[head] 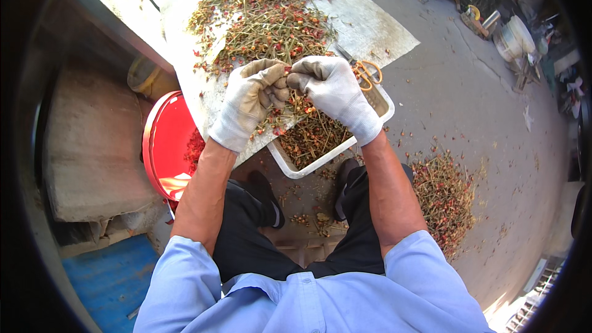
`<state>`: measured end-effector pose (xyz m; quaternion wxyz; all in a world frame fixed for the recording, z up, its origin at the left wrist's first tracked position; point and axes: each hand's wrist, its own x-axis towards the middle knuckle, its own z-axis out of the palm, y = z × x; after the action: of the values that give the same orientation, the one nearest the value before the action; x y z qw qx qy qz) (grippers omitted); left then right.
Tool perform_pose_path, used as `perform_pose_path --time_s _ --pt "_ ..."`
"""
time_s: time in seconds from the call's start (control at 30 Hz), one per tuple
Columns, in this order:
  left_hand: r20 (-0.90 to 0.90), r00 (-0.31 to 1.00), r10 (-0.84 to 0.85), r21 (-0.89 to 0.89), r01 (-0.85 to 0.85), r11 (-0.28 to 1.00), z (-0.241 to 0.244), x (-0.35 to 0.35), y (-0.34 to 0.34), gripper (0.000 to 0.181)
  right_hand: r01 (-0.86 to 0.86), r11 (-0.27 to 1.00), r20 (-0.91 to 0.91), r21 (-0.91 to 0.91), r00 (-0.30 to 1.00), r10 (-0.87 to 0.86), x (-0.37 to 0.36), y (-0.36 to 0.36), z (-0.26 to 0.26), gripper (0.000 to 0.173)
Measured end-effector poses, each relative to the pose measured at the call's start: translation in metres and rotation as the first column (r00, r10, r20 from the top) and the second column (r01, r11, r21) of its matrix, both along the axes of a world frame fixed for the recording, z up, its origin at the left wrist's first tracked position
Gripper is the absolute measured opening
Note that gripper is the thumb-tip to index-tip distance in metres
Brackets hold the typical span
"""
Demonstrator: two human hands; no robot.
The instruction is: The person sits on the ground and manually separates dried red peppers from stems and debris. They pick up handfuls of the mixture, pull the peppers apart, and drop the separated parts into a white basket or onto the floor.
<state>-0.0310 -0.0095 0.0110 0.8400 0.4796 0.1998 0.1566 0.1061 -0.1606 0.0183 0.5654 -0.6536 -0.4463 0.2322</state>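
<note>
Both my hands wear white work gloves with brownish, stained fingers. Fingertips nearly meet above the near edge of a pale board. My left hand and my right hand pinch a small red flower piece between them; its stem is mostly hidden by the fingers. Behind them a heap of dried stems with red and orange flower heads covers much of the board. Scissors with orange handles rest beyond my right wrist. Below the hands stands a white plastic basket with stems and flower heads inside.
A red bucket with loose red petals stands left of my forearm. Another pile of stems lies on the floor at right. A yellowish bucket is at left; a white bucket and clutter line the far right.
</note>
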Motion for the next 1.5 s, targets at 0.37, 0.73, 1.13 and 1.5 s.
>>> perform_pose_path --time_s 0.37,0.73,1.13,1.5 --pt "0.239 0.971 0.024 -0.241 0.035 0.970 -0.007 -0.001 -0.010 0.014 0.009 0.994 -0.299 0.106 0.954 0.023 -0.006 0.001 0.004 0.011" --pt "0.312 0.935 0.169 -0.187 -0.114 0.976 0.004 -0.005 -0.004 0.016 0.066 0.971 -0.442 0.232 0.896 0.045 -0.002 -0.005 0.000 0.016" --pt "-0.399 0.827 0.396 0.778 0.077 0.623 -0.012 -0.108 0.099 0.015 -0.138 0.790 0.286 -0.597 0.884 0.370 0.000 -0.027 -0.005 0.022" --pt "-0.693 0.450 0.564 0.719 0.494 0.489 -0.034 -0.187 0.142 0.015 -0.027 0.777 0.418 -0.629 0.830 0.368 0.007 -0.041 -0.018 0.023"
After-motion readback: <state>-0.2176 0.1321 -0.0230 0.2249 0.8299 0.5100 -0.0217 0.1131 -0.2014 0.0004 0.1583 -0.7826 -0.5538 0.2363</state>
